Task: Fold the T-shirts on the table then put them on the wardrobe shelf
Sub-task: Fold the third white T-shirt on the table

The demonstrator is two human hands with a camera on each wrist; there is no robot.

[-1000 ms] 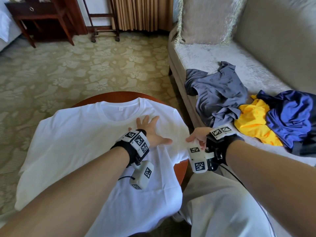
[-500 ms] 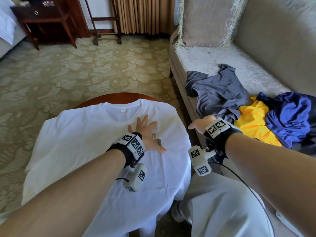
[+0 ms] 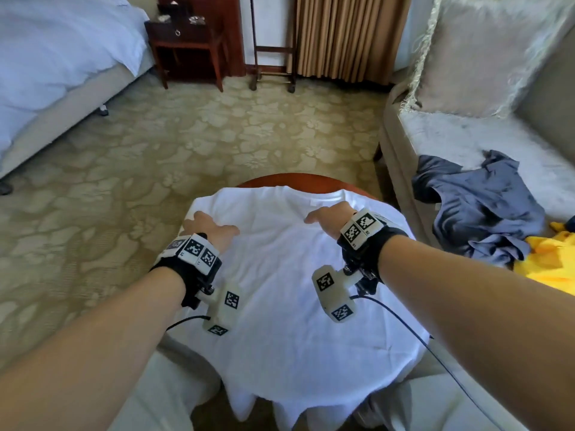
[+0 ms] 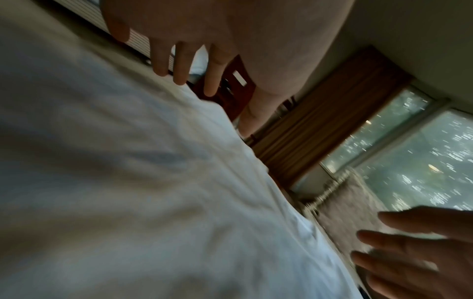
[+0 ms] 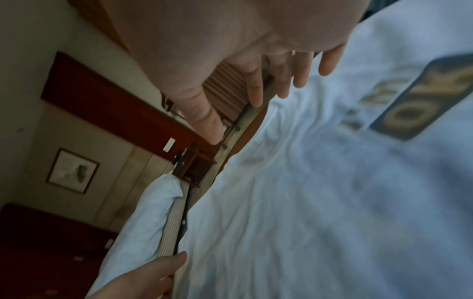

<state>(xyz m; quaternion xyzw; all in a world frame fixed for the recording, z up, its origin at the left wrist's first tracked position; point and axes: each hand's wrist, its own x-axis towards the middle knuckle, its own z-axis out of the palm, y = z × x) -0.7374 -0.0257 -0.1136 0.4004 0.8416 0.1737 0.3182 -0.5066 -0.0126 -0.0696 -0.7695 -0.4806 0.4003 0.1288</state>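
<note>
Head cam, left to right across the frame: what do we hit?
Bed → left hand → right hand → grey T-shirt → yellow T-shirt. Both hands sit over the white T-shirt.

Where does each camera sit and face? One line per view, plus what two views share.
Head: on the head, looking forward and down at the white T-shirt on the round table; left hand and right hand show.
Left wrist: at the left wrist, looking along the palm toward the window; own fingers show.
Right wrist: at the right wrist, looking along the palm toward the bed; own fingers show.
Shared: both wrist views see the T-shirt and the other hand.
</note>
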